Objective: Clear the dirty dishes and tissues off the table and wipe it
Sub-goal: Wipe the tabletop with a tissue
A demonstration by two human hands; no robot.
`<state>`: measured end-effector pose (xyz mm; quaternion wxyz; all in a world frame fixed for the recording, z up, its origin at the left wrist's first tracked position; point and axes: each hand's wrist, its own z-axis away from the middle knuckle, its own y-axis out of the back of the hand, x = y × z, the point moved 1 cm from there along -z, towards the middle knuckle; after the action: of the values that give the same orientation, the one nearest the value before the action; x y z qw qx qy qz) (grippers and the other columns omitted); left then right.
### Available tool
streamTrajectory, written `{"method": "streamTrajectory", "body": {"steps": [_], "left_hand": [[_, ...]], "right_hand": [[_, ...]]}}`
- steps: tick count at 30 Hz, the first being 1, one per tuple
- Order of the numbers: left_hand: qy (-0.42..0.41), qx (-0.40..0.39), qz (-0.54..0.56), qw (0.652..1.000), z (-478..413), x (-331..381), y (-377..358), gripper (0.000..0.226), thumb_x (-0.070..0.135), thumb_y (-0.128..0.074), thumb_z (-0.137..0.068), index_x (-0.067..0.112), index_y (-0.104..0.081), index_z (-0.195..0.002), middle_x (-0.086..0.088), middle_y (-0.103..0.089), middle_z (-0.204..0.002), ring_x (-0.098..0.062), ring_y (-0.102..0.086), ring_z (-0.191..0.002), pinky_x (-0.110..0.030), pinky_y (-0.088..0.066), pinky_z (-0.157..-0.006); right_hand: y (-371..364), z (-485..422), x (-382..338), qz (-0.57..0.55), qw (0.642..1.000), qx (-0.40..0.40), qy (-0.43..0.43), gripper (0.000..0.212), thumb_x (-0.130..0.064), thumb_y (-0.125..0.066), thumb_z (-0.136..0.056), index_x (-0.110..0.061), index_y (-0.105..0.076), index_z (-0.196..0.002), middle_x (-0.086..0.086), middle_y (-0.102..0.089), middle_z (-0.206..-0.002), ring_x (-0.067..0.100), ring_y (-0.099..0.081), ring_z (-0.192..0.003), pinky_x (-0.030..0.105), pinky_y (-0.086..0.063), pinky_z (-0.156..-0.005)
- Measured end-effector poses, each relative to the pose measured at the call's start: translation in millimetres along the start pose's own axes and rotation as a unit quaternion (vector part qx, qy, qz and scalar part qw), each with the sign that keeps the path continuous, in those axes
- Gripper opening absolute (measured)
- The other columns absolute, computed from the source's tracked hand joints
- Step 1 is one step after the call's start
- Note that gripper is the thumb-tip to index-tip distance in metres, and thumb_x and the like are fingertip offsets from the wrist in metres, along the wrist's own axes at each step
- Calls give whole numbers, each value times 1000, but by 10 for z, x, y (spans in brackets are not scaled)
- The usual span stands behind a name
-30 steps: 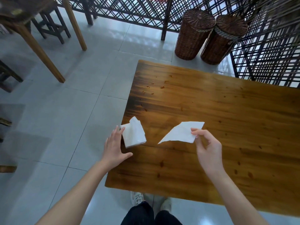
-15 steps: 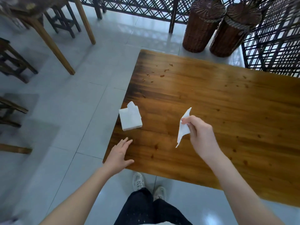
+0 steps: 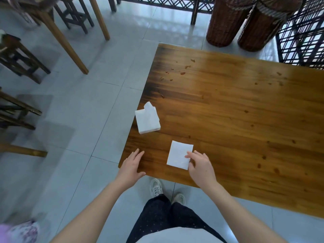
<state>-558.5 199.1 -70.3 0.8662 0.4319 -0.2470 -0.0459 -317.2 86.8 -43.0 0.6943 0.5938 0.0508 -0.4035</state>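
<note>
Work surface: a wooden table (image 3: 245, 120), seen from above by a standing person.

1. Single tissue (image 3: 178, 153): a white square sheet lying flat on the table near its front edge, between the two hands.
2. Tissue stack (image 3: 148, 121): a white folded pile at the table's left edge, slightly overhanging it, with one sheet sticking up at the far side. It lies near the single tissue but apart from it.
3. Right hand (image 3: 201, 168): palm down, fingers slightly bent and a little spread. The fingertips (image 3: 188, 156) rest on the right edge of the single tissue (pressing rather than pinching, as far as the view shows).
4. Left hand (image 3: 130, 168): flat on the table at the front-left corner, fingers straight and close together, thumb spread out along the front edge. It holds nothing and touches neither tissue.
5. Crumbs (image 3: 183, 73): small brown bits scattered over the far-left part of the table.
6. Wicker baskets (image 3: 226, 23): two, standing on the tiled floor beyond the far edge.
</note>
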Motion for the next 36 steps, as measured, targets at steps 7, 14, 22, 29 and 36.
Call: {"method": "streamTrajectory", "body": {"steps": [7,14,22,29,36], "left_hand": [[-11,-7,-1,1000,31,-53,19,83,33,-67,-87,24,-17,-152,3,-8,-161,-21,-10,-148,-38,-18,-119],[-14,-2,3,1000,-57,-115,74,83,29,-69,-86,25,-18,-152,3,-8,-161,-22,-9,-148,-40,-18,-119],[-25,0,19,999,-89,-147,108,79,30,-66,-88,26,-19,-152,4,-9,-161,-19,-9,-148,-36,-17,-118],[-31,-5,25,999,-100,-158,165,73,29,-62,-91,24,-20,-152,4,-11,-161,-19,-11,-147,-37,-20,-119],[-34,-6,15,999,-186,-90,191,67,30,-57,-95,24,-21,-151,3,-13,-160,-19,-13,-147,-35,-19,-117]], "right_hand": [[-195,-129,-84,91,994,-29,46,38,-19,-51,-97,-23,-50,-135,1,-37,-150,21,-28,-141,41,-14,-116],[-469,-206,-164,121,986,-75,82,52,-19,-48,-98,-19,-30,-147,9,-25,-155,27,-22,-142,35,-27,-112],[-720,-212,-447,97,984,-76,129,51,-14,-45,-99,-13,-29,-148,3,-29,-154,23,-24,-140,28,-36,-106],[-779,-265,-611,56,982,-74,167,57,-10,-52,-95,-8,-28,-147,6,-34,-149,15,-38,-134,20,-29,-108],[-683,-359,-534,110,959,-93,244,58,2,-63,-84,-5,-43,-139,8,-49,-137,23,-49,-121,28,-38,-105]]}}
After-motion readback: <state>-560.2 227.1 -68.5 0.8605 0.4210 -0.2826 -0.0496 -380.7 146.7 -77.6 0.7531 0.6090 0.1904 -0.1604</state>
